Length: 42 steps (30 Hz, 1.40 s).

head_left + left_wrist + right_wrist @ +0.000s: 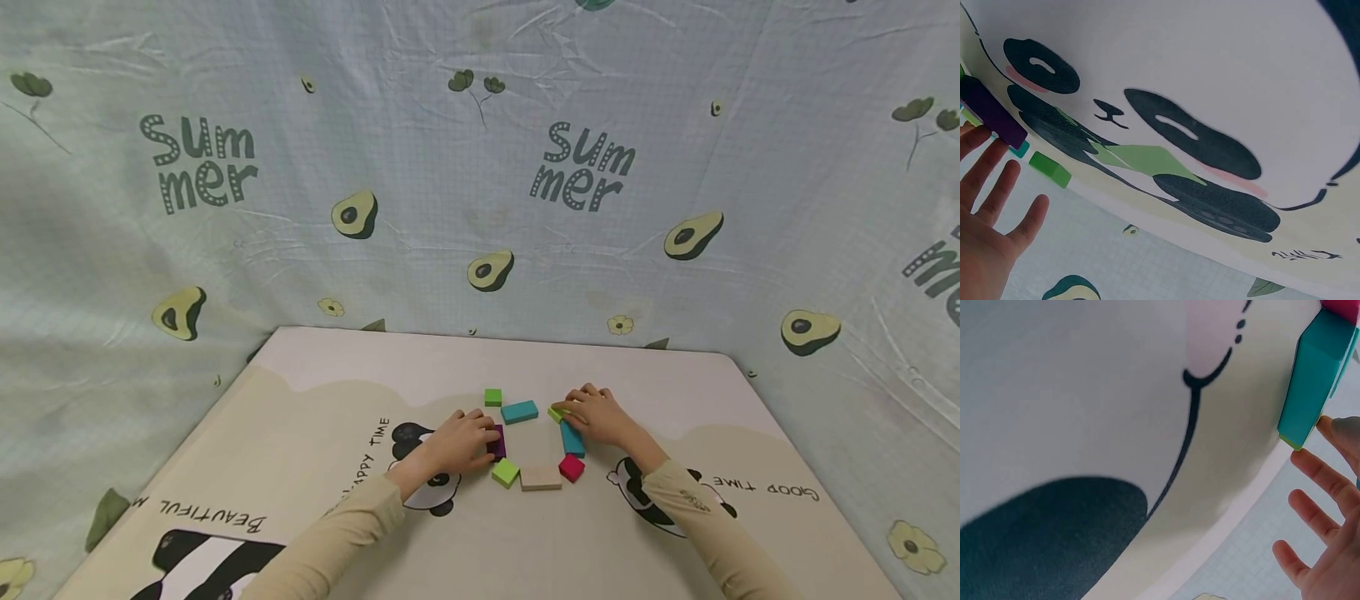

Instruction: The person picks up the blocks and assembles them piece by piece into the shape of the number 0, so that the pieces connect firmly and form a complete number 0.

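My left hand (457,444) pinches a purple block (498,443) at the left of a loose ring of coloured wooden blocks. In the left wrist view, fingertips meet the purple block's edge; the thumb is out of sight. At the ring's upper right, my right hand (597,415) pinches a small light green block (555,413) between thumb and index finger. This block touches the end of a teal block (572,439); the other fingers are spread. Below the teal block lies a red block (572,467).
Another teal block (520,412) and a green cube (492,397) lie along the ring's far side. A pale wooden block (541,478) and a lime cube (506,473) form its near side. Behind the printed tabletop (480,550) hangs a patterned cloth (420,167).
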Motion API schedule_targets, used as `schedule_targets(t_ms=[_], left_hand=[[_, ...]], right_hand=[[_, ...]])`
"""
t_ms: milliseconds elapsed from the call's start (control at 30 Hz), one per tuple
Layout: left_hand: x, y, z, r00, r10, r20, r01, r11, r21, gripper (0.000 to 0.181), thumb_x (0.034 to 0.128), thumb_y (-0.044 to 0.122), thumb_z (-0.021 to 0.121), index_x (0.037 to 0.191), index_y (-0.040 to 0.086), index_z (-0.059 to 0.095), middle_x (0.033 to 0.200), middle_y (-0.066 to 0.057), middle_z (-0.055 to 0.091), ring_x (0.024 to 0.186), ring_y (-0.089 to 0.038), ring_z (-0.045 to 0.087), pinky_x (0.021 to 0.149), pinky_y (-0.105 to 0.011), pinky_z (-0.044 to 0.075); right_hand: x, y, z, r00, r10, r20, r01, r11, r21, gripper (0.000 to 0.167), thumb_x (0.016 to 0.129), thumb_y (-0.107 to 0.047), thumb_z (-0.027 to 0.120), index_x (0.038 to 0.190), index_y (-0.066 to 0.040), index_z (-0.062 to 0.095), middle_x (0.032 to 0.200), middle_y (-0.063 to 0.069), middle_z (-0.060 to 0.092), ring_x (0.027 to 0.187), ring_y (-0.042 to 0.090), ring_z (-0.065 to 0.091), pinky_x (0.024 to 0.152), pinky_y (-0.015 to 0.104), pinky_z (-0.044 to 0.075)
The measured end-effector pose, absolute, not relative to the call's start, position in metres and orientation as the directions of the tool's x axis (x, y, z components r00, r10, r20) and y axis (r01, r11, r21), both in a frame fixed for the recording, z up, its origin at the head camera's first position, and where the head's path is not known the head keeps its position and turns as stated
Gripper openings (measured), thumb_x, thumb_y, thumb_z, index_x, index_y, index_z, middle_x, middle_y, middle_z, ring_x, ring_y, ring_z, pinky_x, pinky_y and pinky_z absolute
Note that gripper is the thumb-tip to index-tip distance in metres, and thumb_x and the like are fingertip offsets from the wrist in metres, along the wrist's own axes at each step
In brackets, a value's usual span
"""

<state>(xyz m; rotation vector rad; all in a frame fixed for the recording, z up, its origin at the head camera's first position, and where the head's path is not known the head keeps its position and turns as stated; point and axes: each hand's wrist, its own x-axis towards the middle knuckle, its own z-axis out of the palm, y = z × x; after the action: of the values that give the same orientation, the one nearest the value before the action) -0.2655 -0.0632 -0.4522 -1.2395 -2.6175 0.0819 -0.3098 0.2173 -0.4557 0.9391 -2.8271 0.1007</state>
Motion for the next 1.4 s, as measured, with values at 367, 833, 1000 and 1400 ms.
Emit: schedule_targets(t_ms=[367,833,1000,1400], left_hand=[[-0.2653,-0.0633,-0.4504,-0.607,0.771,0.193,0.758,0.635,-0.15,0.03,0.0837,0.037,0.057,0.107,0.019,0.063,0.107,0.001,0.06,0.098,-0.015,0.051,0.08,-0.035,0.046],[-0.2645,-0.065,-0.4485,-0.603,0.77,0.208,0.76,0.634,-0.144,0.03,0.0833,0.037,0.058,0.106,0.018,0.063,0.106,0.001,0.06,0.096,-0.015,0.051,0.079,-0.035,0.045],[-0.2641,-0.065,-0.4478,-0.604,0.77,0.207,0.761,0.634,-0.139,0.03,0.0831,0.037,0.058,0.106,0.018,0.063,0.106,0.001,0.061,0.096,-0.015,0.051,0.079,-0.035,0.045],[-0.2671,-0.0655,-0.4515,-0.631,0.749,0.201,0.756,0.652,-0.056,0.03,0.0832,0.039,0.057,0.104,0.018,0.064,0.105,0.001,0.061,0.095,-0.015,0.05,0.078,-0.033,0.044]], right_hand=[[-0.31,0.2172,-0.456,-0.79,-0.593,0.158,-0.604,0.796,-0.03,0.027,0.088,-0.024,0.054,0.113,-0.021,0.061,0.107,0.004,0.06,0.102,0.024,0.047,0.076,0.045,0.038],[-0.3117,0.2179,-0.4548,-0.779,-0.608,0.154,-0.619,0.785,-0.029,0.027,0.087,-0.024,0.054,0.114,-0.022,0.06,0.108,0.002,0.061,0.101,0.023,0.047,0.078,0.046,0.037],[-0.3109,0.2181,-0.4541,-0.769,-0.618,0.164,-0.629,0.777,-0.025,0.027,0.087,-0.023,0.055,0.113,-0.021,0.061,0.107,0.002,0.061,0.099,0.022,0.047,0.077,0.047,0.037],[-0.3066,0.2181,-0.4554,-0.759,-0.62,0.198,-0.636,0.771,-0.026,0.026,0.086,-0.023,0.056,0.112,-0.019,0.061,0.108,0.003,0.06,0.1,0.022,0.047,0.08,0.047,0.036]])
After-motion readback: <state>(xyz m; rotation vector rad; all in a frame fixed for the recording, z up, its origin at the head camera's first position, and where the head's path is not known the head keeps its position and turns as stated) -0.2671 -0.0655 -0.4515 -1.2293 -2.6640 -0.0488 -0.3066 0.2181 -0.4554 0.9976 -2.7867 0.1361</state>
